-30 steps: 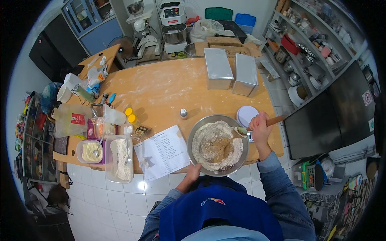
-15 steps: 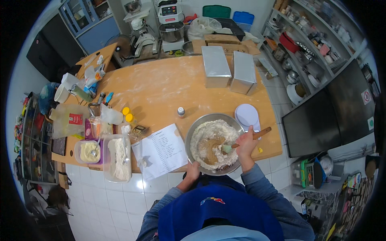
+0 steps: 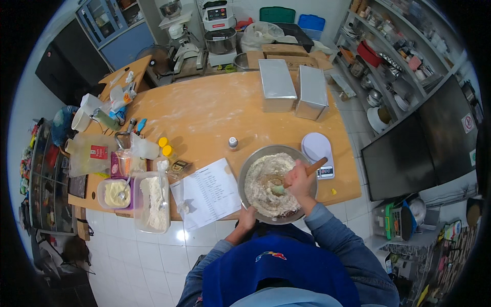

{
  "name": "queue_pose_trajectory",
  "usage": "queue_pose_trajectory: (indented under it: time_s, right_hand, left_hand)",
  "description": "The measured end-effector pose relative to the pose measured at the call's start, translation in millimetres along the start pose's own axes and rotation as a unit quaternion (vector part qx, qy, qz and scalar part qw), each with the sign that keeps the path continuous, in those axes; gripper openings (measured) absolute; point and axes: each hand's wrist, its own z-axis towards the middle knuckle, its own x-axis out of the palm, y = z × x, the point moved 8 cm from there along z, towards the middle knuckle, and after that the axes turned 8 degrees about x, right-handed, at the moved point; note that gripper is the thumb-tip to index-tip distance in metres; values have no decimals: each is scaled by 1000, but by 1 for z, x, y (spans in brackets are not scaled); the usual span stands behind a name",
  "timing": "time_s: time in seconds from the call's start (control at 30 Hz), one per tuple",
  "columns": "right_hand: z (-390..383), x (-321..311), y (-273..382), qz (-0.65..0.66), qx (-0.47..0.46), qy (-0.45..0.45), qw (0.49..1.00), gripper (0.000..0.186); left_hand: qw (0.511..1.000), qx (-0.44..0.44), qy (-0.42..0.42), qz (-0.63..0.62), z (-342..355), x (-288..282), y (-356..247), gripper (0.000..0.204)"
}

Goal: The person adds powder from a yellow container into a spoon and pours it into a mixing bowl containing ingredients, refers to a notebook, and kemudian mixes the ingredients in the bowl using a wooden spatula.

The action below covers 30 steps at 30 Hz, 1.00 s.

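Observation:
A wide steel mixing bowl [image 3: 244, 174] stands at the table's front edge, holding a floury mixture [image 3: 263, 184] with a brown wet patch near its middle. My right hand [image 3: 299, 180] is wrapped round the wooden handle of a spatula [image 3: 316, 166]; its pale green blade dips into the mixture. At the bowl's near left rim, my left hand [image 3: 247, 218] grips the edge. Just left of the bowl lies a printed paper sheet [image 3: 208, 194]. Behind the bowl is a small white bottle [image 3: 233, 143]. A white kitchen scale [image 3: 317, 148] sits to the right, partly behind the bowl.
On the left are a tub of flour [image 3: 153, 204], a tub of pale yellow spread [image 3: 116, 194] with a spoon, yellow-capped jars [image 3: 166, 148] and a clear jug [image 3: 89, 156]. Two metal loaf tins [image 3: 277, 87] stand at the back right of the flour-dusted table [image 3: 194, 112].
My right hand and the spatula have moved left over the bowl's middle. The wet brown patch looks smaller, with more flour mixed over it. My left hand stays on the rim.

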Motion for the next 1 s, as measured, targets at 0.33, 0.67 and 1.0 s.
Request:
queue_pose_trajectory:
  time_s: [0.33, 0.67, 1.0]
  right_hand:
    - [2, -11, 63, 27, -35, 159, 986, 34]
    - [-1, -3, 4, -43, -31, 117, 992, 28]
    - [28, -15, 18, 62, -113, 128, 983, 31]
  left_hand:
    - [999, 43, -9, -26, -1, 2, -7, 54]
    - [999, -1, 33, -20, -2, 11, -10, 55]
    - [999, -6, 39, -38, 0, 15, -9, 55]
